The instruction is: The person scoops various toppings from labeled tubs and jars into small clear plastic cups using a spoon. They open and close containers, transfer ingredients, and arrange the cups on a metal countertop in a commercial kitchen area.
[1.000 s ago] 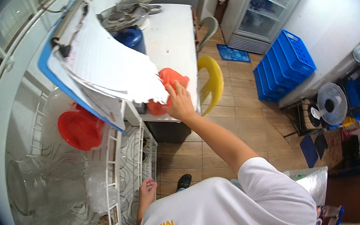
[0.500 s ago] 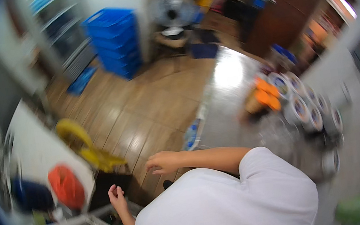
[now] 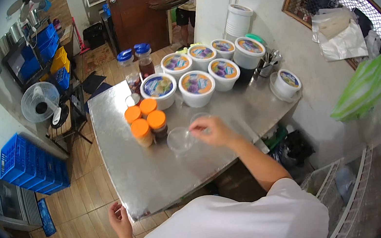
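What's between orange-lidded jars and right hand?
Head view: a clear round plastic container sits between the orange-lidded jars and the right hand.

Clear round plastic cup (image 3: 180,141), see-through walls, seen against silvery metal tabletop (image 3: 149,186), right of orange-lidded jars (image 3: 141,130)

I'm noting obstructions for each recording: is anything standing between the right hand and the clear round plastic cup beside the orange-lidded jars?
Nothing visible does. The right hand's fingertips are right at the rim of the clear cup; the orange-lidded jars stand on its other side.
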Tool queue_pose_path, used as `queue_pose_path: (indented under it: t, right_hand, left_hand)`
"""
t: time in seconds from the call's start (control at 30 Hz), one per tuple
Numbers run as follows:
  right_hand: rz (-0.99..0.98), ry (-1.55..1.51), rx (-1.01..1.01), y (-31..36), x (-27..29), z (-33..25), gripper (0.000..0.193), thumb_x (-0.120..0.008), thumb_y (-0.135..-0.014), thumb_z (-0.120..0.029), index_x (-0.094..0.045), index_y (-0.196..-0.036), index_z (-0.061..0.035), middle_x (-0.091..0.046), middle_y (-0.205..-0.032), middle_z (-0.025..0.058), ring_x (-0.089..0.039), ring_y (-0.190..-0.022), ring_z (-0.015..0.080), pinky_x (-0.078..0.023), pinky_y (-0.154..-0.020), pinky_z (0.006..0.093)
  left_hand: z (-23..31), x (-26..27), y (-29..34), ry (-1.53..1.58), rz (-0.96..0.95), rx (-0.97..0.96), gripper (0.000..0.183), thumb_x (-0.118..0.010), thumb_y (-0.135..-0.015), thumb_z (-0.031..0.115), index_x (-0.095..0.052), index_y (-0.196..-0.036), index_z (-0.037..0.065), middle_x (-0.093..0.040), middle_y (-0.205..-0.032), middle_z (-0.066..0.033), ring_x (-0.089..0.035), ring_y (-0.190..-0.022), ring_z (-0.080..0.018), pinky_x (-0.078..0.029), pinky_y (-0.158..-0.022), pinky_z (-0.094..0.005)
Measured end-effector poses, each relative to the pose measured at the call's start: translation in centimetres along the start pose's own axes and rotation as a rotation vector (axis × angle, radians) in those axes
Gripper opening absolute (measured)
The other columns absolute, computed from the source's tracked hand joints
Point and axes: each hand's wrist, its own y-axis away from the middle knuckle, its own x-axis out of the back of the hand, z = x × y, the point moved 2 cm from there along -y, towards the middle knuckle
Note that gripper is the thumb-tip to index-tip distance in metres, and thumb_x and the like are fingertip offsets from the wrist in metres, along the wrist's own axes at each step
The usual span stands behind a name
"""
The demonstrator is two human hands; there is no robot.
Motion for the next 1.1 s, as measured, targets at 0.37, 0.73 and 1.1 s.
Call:
queue_pose_path:
  t: [0.37, 0.73, 1.1]
  right_hand:
    - [-0.063, 1.179, -0.206, -9.6, 16.9, 27.8, 0.026, -0.064, -0.087, -0.015, -0.055, -0.111, -0.0081, -0.066, -0.096, 0.0172, -0.066, -0.094, 0.0343, -0.053, -0.081, 0.0466]
    - [-0.071, 1.329, -0.088, -11.1, 16.7, 29.2, 0.009, -0.061, -0.086, -0.011, -0.062, -0.095, -0.0101, -0.068, -0.089, 0.0084, -0.070, -0.082, 0.0254, -0.055, -0.070, 0.0377]
    - [-0.190, 1.231, -0.119, -10.9, 16.8, 28.4, 0.009, -0.058, -0.088, -0.011, -0.066, -0.092, -0.0090, -0.071, -0.090, 0.0121, -0.072, -0.086, 0.0255, -0.055, -0.074, 0.0401]
  left_hand:
    - [10.2, -17.4, -1.0, -0.002, 0.034, -0.052, 0.028, -0.063, -0.088, 0.002, -0.059, -0.115, 0.002, -0.064, -0.102, -0.0081, -0.062, -0.084, -0.0128, -0.051, -0.076, -0.0275]
    - [13.2, -21.1, -2.4, -0.099, 0.013, -0.165, 0.030, -0.066, -0.086, 0.001, -0.060, -0.115, 0.002, -0.065, -0.106, -0.0088, -0.063, -0.087, -0.0158, -0.051, -0.078, -0.0291]
    - [12.5, -23.5, -0.4, -0.113, 0.020, -0.121, 0.031, -0.069, -0.084, 0.005, -0.062, -0.115, 0.005, -0.066, -0.106, -0.0069, -0.064, -0.082, -0.0150, -0.050, -0.078, -0.0312]
